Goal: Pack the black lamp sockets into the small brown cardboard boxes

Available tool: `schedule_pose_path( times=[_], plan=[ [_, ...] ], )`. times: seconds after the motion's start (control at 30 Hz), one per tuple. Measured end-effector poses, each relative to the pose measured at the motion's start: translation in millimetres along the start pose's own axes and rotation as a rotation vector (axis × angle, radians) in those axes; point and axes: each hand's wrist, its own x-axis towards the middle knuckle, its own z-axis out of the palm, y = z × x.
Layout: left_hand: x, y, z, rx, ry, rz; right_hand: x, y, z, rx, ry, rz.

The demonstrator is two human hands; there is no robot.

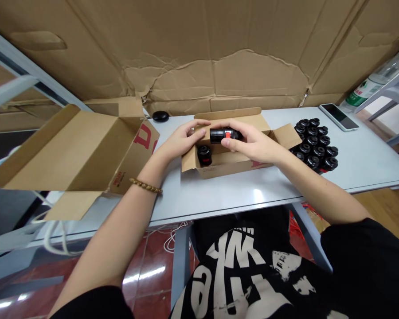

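My right hand [249,139] is closed around a small black bottle [217,135] with a red mark on its side. It holds the bottle tilted on its side above an open cardboard box [226,170]. Inside the box's left end stands another black bottle [204,155], upright with its round top showing. At the box's back left corner is my left hand [186,138], thumb and index finger apart, its fingertips close to the held bottle's end. Whether the left fingers touch the box rim is hard to see.
Several black bottles [314,144] stand grouped on the white table [206,199] at right, near a phone [339,117] and a clear plastic bottle [365,91]. A larger open cardboard box [96,150] is at left. A black round object [160,116] lies at the back, before a cardboard wall [219,44].
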Motion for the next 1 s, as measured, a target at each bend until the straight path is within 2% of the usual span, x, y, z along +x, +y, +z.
schedule_pose_path(
  times=[0.27, 0.43, 0.6, 0.83, 1.0],
  plan=[
    [1.1, 0.2, 3.3, 0.096, 0.088, 0.040, -6.9, 2.2, 7.0, -0.202, 0.086, -0.153],
    [2.3, -5.0, 2.7, 0.099, 0.138, 0.041, -9.6, 4.5, 5.6, -0.211, 0.062, -0.108],
    [4.8, -9.2, 3.0, 0.133, 0.196, 0.063, -8.4, 9.2, 4.2, -0.217, 0.072, -0.162],
    [3.7, -5.8, 6.3, 0.223, 0.264, 0.079, -2.2, 13.7, -0.3, -0.299, 0.099, -0.100],
    [10.9, -0.8, 1.2, 0.310, 0.305, 0.100, -1.6, 4.4, 1.0, -0.296, 0.095, -0.060]
  ],
)
